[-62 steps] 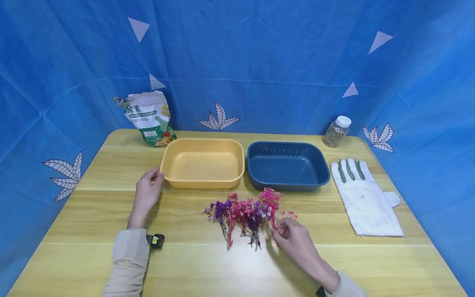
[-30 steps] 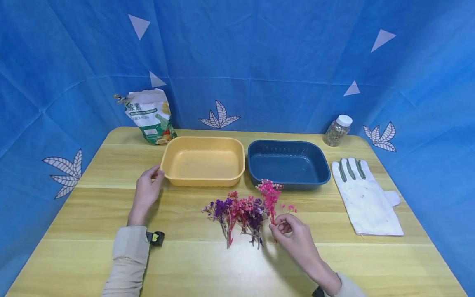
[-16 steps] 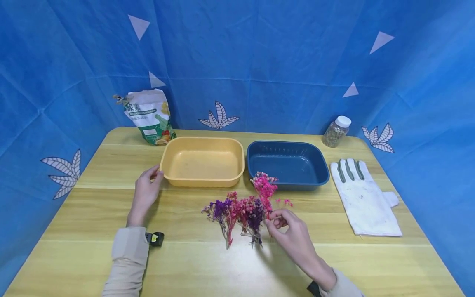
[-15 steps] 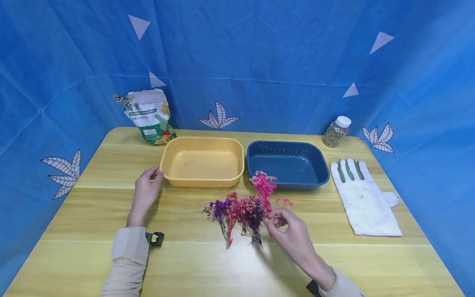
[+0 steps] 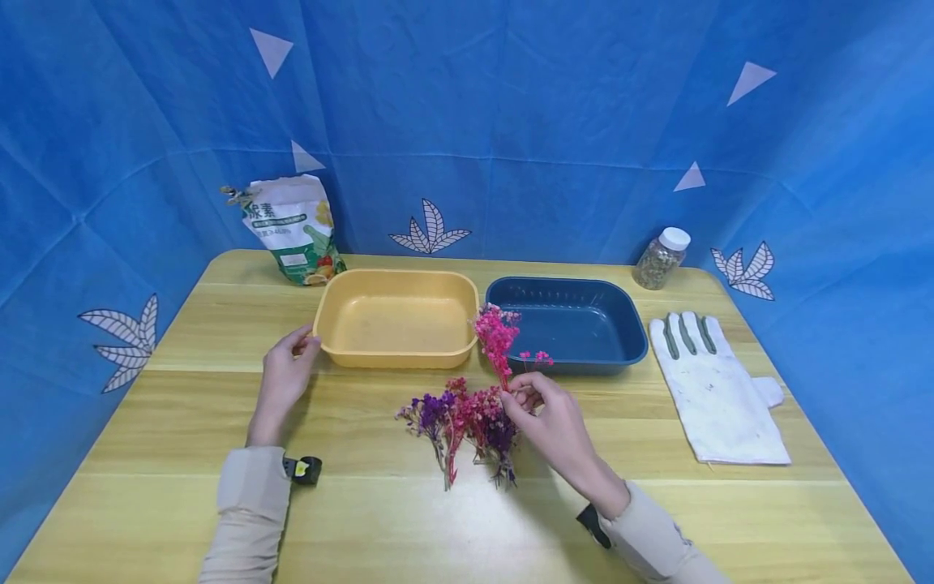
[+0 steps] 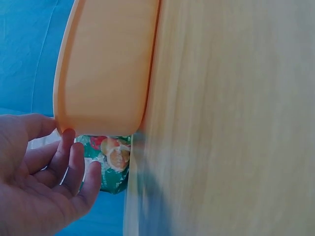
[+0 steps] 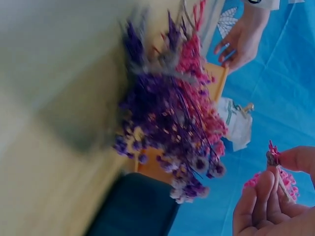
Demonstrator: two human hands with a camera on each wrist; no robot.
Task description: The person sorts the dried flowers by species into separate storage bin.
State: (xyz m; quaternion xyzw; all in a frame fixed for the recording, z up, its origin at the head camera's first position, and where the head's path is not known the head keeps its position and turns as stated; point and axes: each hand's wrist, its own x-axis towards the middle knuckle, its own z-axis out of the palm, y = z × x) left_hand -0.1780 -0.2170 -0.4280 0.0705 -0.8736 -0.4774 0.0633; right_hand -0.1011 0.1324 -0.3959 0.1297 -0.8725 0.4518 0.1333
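My right hand [image 5: 550, 426] pinches the stems of a bright pink dried flower bunch [image 5: 498, 337], raised off the table with its heads over the gap between the two basins. Below it lie purple and pink dried flowers [image 5: 452, 418], seen close in the right wrist view as a purple bunch [image 7: 157, 103]. At the near left side of the yellow basin [image 5: 397, 359], my left hand [image 5: 284, 377] holds the rim between thumb and forefinger; the left wrist view shows these fingertips on the basin's corner [image 6: 106, 118], the other fingers loosely bent.
A dark blue basin [image 5: 576, 367] stands right of the yellow one. A fertilizer bag [image 5: 295, 231] is at the back left, and a white-capped jar [image 5: 661, 259] at the back right. A white work glove [image 5: 718, 397] lies on the wooden table [image 5: 409, 535].
My right hand has lifted the pink flowers from beside the other bunches, moving them up, away from me and slightly left. My left hand has stayed at the yellow basin.
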